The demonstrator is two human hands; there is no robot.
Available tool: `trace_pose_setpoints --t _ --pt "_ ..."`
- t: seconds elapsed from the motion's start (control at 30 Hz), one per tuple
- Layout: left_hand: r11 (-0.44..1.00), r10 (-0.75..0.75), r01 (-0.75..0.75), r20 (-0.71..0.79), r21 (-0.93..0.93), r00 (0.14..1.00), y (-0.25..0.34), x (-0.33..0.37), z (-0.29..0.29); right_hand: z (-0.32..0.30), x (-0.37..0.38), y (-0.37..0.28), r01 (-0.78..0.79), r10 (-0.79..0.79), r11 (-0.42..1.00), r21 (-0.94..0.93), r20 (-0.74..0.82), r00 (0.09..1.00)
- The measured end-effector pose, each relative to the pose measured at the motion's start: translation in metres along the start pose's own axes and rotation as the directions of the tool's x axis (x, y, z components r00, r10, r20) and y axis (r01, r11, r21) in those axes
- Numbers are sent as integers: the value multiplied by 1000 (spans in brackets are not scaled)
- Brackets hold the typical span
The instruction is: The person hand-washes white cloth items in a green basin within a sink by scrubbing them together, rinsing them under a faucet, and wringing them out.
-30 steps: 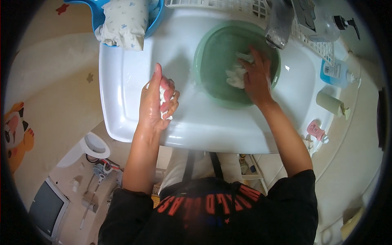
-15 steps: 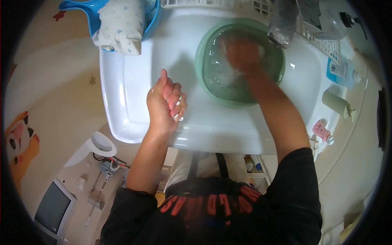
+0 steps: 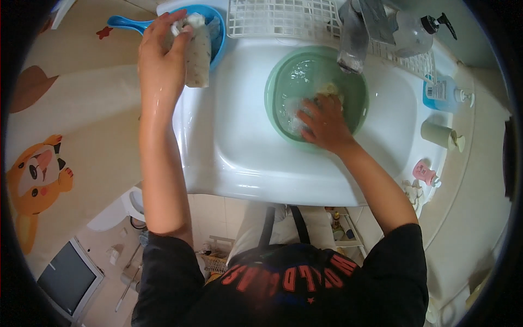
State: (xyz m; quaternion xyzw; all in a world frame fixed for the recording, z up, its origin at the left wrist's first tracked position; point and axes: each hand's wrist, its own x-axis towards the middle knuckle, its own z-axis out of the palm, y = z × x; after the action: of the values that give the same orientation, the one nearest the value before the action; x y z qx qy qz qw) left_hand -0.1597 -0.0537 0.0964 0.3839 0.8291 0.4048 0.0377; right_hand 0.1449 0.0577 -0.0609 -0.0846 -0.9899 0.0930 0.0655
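Observation:
My left hand (image 3: 163,52) is closed on the upper part of a white patterned cloth (image 3: 198,60) that hangs over a blue dipper (image 3: 218,52). The dipper's long handle points left, and more pale blue cloth shows inside it. My right hand (image 3: 327,125) is in a green basin (image 3: 272,117) of water in the white sink. Its fingers are spread apart just above suds. A pale yellowish item (image 3: 328,89) lies in the water at the fingertips; it looks like cloth, though its kind is unclear.
A white plastic rack (image 3: 283,19) lines the sink's (image 3: 234,169) back edge beside a grey metal faucet (image 3: 354,43). Along the right stand a clear pump bottle (image 3: 412,38), a blue bottle (image 3: 440,95), a pale green tube (image 3: 436,133) and a small pink bottle (image 3: 424,171).
My left hand has moved from over the sink, where it was curled with white suds, up-left onto the patterned cloth. My right hand has come nearer and lifted in the basin, fingers spread.

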Motion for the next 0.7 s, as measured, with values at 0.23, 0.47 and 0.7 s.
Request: trace_pose_setpoints --t 0.23,0.47,0.7 --pt "908 371 -267 -326 323 869 27 -30 16 75 34 35 -44 44 999 -2 57 997" --pt "958 215 -198 63 -208 975 37 -117 77 6 47 21 -223 283 915 337 -140 949" --pt "905 -54 216 406 -366 912 37 -134 137 -80 3 -1 -371 607 -53 927 325 725"
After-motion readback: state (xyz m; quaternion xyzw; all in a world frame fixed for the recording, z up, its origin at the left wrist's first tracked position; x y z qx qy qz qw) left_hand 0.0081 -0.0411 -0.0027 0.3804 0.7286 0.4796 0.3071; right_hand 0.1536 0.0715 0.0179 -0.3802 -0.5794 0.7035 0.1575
